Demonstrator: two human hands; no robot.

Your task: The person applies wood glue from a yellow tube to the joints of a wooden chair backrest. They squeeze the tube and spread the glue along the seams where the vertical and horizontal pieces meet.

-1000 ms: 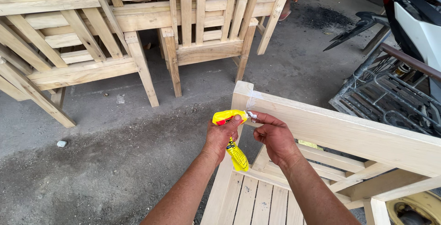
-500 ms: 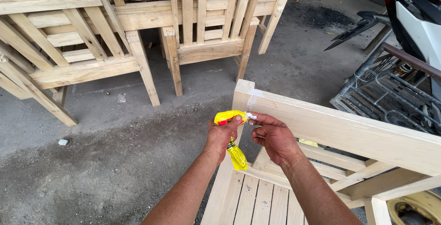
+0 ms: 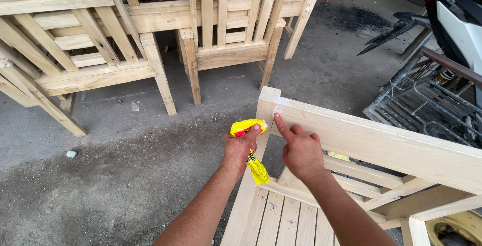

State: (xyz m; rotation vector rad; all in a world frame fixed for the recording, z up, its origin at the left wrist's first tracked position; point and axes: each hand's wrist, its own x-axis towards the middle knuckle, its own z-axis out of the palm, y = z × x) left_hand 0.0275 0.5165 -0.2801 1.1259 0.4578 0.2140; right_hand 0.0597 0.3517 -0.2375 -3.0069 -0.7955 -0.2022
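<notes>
The yellow glue tube (image 3: 249,148) sits in the left hand (image 3: 240,148), whose fingers are clenched around it, just beside the corner post of an unfinished wooden bench frame (image 3: 381,145) that stands on the concrete floor (image 3: 115,175). The right hand (image 3: 301,151) holds nothing: its forefinger is stretched out and its tip touches a pale smear at the joint where the top rail meets the post, while the other fingers are curled in. More bare wooden chair frames (image 3: 150,35) stand further back, well apart from the hands, and a black metal rack (image 3: 427,105) lies to the right.
</notes>
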